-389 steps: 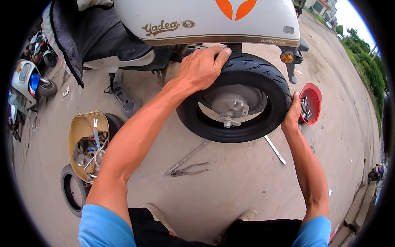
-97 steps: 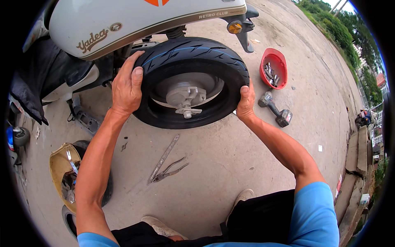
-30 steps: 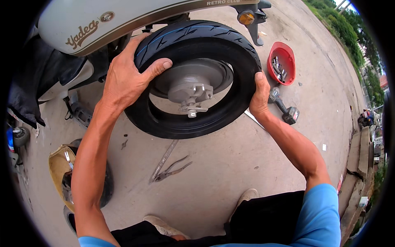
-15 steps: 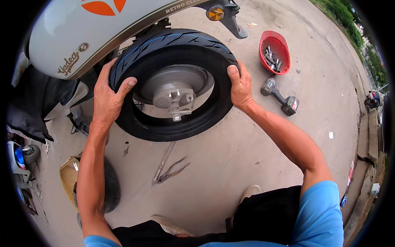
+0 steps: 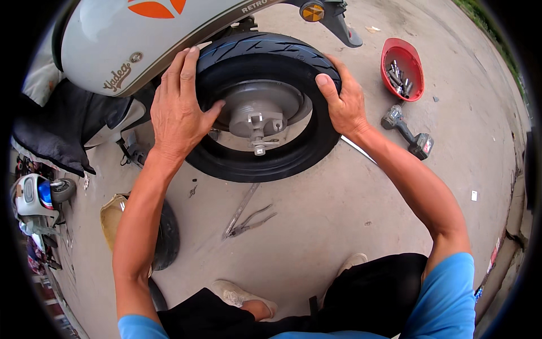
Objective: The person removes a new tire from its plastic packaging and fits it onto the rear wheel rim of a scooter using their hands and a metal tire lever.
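Note:
A black tyre (image 5: 265,169) with a blue line in its tread hangs around the grey wheel hub (image 5: 265,104) under the pale scooter body (image 5: 141,45). Ground shows through the gap between the hub and the tyre's lower inner edge. My left hand (image 5: 179,104) lies against the tyre's upper left, fingers stretched out and thumb spread toward the hub. On the right side, my right hand (image 5: 345,99) grips the tyre, thumb on the sidewall and fingers over the tread. A bolt (image 5: 259,150) sticks out below the hub's axle.
Pliers (image 5: 251,223) and a flat metal bar (image 5: 240,210) lie on the ground. To the right are a red helmet (image 5: 416,70) holding several sockets and a cordless impact wrench (image 5: 407,133). A yellow-lined helmet (image 5: 113,217) sits beside my left forearm; a parked scooter (image 5: 35,195) stands far left.
My left hand has let its wrap around the tyre's left side go and lies flatter, higher up. My right hand still grips the tyre. The whole view has shifted, moving things rightward and slightly up.

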`<state>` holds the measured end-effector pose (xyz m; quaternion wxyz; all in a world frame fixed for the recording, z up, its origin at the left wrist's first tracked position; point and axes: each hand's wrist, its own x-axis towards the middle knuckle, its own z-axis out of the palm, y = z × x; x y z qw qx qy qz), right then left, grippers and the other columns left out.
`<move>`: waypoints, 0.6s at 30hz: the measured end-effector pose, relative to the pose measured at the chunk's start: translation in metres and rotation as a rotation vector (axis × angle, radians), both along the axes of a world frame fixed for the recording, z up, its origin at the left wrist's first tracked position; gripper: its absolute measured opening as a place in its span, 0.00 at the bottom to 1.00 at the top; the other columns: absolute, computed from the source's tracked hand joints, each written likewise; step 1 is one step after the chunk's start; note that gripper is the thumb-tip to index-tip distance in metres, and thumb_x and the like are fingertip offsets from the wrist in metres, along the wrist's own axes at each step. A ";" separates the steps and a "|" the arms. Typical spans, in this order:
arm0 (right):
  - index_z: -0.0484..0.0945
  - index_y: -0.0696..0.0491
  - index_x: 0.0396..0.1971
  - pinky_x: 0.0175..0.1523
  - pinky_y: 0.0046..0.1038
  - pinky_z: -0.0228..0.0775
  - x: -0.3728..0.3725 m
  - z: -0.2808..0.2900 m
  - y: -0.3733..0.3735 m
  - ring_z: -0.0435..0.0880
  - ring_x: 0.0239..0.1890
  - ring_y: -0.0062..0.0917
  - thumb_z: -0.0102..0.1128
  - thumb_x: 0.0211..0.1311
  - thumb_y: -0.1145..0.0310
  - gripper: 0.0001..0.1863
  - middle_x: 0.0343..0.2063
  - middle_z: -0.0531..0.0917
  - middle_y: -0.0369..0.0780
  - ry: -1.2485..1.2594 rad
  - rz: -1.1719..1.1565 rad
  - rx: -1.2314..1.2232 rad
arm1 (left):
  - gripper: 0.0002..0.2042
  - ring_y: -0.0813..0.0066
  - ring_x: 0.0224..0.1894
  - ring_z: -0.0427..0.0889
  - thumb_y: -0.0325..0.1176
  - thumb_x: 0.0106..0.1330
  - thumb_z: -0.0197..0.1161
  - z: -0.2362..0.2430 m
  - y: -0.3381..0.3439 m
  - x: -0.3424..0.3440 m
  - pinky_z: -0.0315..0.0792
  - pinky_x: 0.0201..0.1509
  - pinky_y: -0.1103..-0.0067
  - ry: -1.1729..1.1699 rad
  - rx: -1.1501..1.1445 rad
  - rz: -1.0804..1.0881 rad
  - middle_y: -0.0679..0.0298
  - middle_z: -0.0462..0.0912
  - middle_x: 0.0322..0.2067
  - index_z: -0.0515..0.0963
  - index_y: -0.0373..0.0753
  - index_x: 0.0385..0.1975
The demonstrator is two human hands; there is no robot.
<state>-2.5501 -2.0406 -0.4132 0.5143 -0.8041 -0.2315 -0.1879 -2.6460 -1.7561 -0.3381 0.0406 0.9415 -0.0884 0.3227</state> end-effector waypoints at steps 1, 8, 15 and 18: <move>0.71 0.61 0.60 0.60 0.37 0.69 -0.002 0.000 0.000 0.81 0.52 0.44 0.52 0.66 0.36 0.41 0.48 0.81 0.56 -0.034 0.010 -0.030 | 0.48 0.52 0.65 0.69 0.31 0.47 0.77 -0.007 0.005 -0.002 0.69 0.66 0.66 -0.031 0.039 0.015 0.53 0.66 0.66 0.56 0.41 0.71; 0.72 0.62 0.59 0.57 0.38 0.71 0.004 0.010 0.003 0.82 0.49 0.46 0.53 0.67 0.37 0.40 0.46 0.81 0.56 -0.136 0.048 -0.111 | 0.48 0.52 0.60 0.75 0.35 0.42 0.82 -0.017 0.014 0.011 0.74 0.58 0.67 -0.179 0.087 -0.011 0.53 0.71 0.63 0.61 0.38 0.65; 0.74 0.61 0.56 0.56 0.37 0.72 0.011 -0.008 -0.002 0.82 0.48 0.47 0.54 0.67 0.39 0.37 0.45 0.83 0.53 -0.040 0.026 0.010 | 0.47 0.54 0.60 0.77 0.36 0.46 0.80 -0.008 0.003 0.026 0.75 0.60 0.67 -0.092 0.079 -0.082 0.56 0.74 0.61 0.62 0.45 0.70; 0.73 0.60 0.57 0.58 0.36 0.70 0.010 -0.004 -0.008 0.81 0.51 0.46 0.52 0.68 0.38 0.37 0.49 0.82 0.53 0.031 0.043 0.037 | 0.47 0.57 0.57 0.78 0.35 0.44 0.80 0.006 -0.005 0.027 0.76 0.58 0.68 -0.070 0.114 -0.046 0.59 0.75 0.59 0.65 0.53 0.70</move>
